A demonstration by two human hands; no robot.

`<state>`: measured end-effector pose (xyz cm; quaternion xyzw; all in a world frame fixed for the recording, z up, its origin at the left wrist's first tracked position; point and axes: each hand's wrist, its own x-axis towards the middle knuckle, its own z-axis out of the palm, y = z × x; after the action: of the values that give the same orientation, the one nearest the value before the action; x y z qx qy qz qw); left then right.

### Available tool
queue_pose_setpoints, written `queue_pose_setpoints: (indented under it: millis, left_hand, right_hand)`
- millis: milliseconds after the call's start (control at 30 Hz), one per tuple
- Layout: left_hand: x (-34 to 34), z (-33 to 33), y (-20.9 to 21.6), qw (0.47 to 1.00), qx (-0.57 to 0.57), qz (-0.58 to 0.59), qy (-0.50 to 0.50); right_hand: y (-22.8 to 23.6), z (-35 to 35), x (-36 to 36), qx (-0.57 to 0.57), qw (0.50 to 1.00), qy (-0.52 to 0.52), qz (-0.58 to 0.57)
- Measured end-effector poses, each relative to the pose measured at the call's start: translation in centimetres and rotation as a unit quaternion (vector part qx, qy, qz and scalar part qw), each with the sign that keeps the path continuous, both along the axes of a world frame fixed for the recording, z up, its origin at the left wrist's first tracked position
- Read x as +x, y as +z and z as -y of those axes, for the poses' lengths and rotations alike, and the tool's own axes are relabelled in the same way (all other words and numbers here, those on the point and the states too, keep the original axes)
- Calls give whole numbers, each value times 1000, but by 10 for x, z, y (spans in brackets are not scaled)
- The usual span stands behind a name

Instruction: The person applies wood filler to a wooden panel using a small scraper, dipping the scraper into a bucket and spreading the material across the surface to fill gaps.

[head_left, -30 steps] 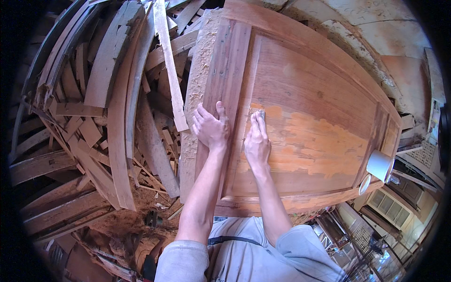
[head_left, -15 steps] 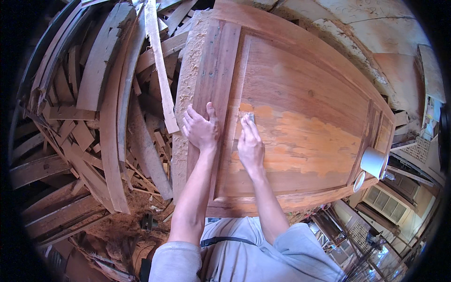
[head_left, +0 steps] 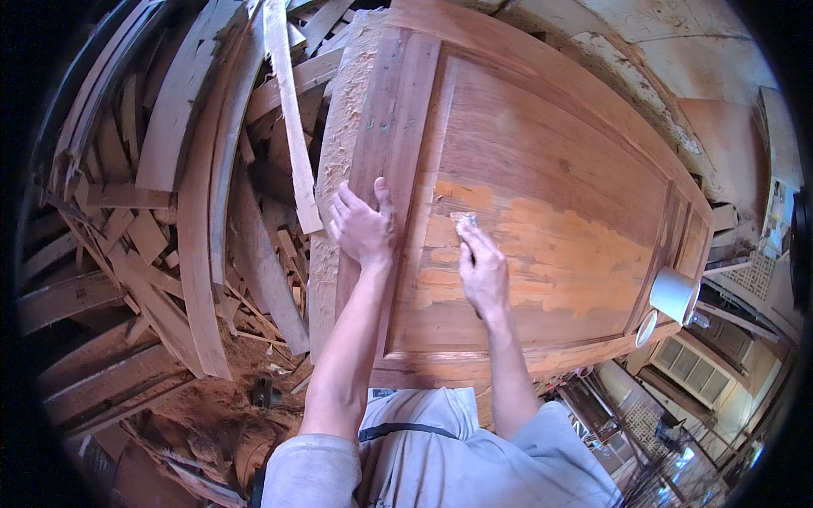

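Observation:
In front of me lies a wooden panelled door (head_left: 542, 135), with a broad streaky patch of orange filler (head_left: 550, 254) spread over its recessed panel. My right hand (head_left: 485, 273) grips a small flat putty scraper (head_left: 465, 221), whose blade end meets the panel within the orange patch. The lower part of the scraper is hidden by my fingers. My left hand (head_left: 364, 227) rests on the door's left end rail, fingers stretched and thumb apart, holding nothing.
A white tub (head_left: 673, 292) stands at the door's right end, beside a round pale lid (head_left: 646, 328). Left of the door, a sawdust-covered strip (head_left: 339, 127) borders a tangled pile of timber offcuts (head_left: 199, 169). Sawdust (head_left: 203, 402) covers the floor at lower left.
My right hand has moved right and slightly nearer to me across the panel with the scraper. My left hand stays at the same place on the rail.

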<state>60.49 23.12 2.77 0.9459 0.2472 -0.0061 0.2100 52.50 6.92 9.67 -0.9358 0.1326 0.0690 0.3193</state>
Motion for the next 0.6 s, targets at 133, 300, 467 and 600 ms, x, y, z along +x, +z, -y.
queue_pose_setpoints:
  millis: [133, 300, 467, 600]
  left_hand:
    - [1, 1, 2, 1000, -3, -7, -2]
    - [0, 2, 0, 1000, -1, 13, -2]
    - [-1, -1, -3, 1000, -3, 6, -3]
    - [-1, 0, -2, 1000, -10, 16, -8]
  right_hand:
    - [13, 8, 42, -5, 998, 56, 17]
    - [-7, -6, 84, -62, 993, 103, -17]
    - [-19, -7, 72, -45, 993, 106, -9]
    - [-12, 0, 68, -66, 989, 129, -14]
